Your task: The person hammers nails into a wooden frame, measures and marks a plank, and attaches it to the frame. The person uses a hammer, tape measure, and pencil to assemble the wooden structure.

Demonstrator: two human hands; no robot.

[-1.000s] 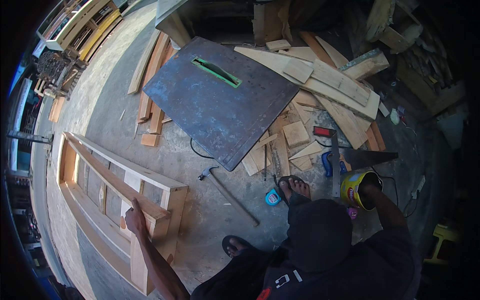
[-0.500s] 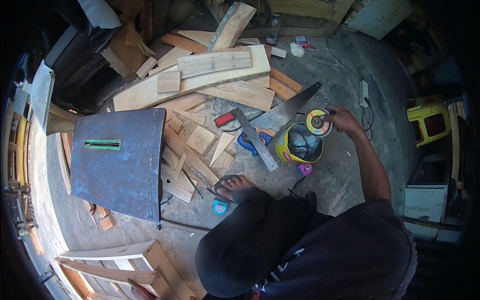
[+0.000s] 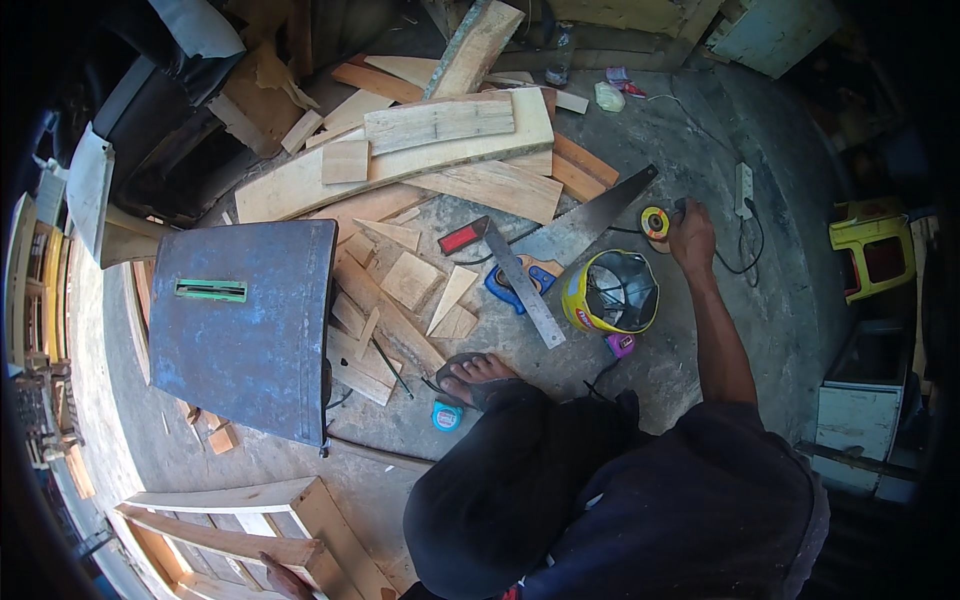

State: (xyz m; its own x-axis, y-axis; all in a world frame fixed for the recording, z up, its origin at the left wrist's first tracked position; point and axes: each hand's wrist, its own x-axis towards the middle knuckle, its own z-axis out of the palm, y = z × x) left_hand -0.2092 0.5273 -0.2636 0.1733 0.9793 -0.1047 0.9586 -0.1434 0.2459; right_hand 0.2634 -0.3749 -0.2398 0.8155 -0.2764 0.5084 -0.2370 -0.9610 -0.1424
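Observation:
My right hand (image 3: 692, 240), fingers curled, is low at the floor to the right of a yellow bucket (image 3: 574, 300). Right against its fingers is a round disc with a yellow label (image 3: 655, 223), with an orange disc edge (image 3: 659, 245) below it. A small dark part (image 3: 680, 206) shows at the fingertips; what they grip is hidden. My left hand (image 3: 286, 578), only partly in view at the lower edge, lies with its fingers stretched along a wooden frame (image 3: 230, 541). The bucket holds dark and metallic items.
A handsaw (image 3: 590, 222), a try square (image 3: 525, 290) and a teal tape measure (image 3: 446, 415) lie on the floor near my foot. Wooden boards (image 3: 420, 160) pile up at the back. To the left stands a blue metal table (image 3: 240, 345) with a slot. A power strip (image 3: 743, 185) is at right.
My right hand has moved away from above the bucket with the disc, down toward the floor on its far right side. My left hand stays at the wooden frame.

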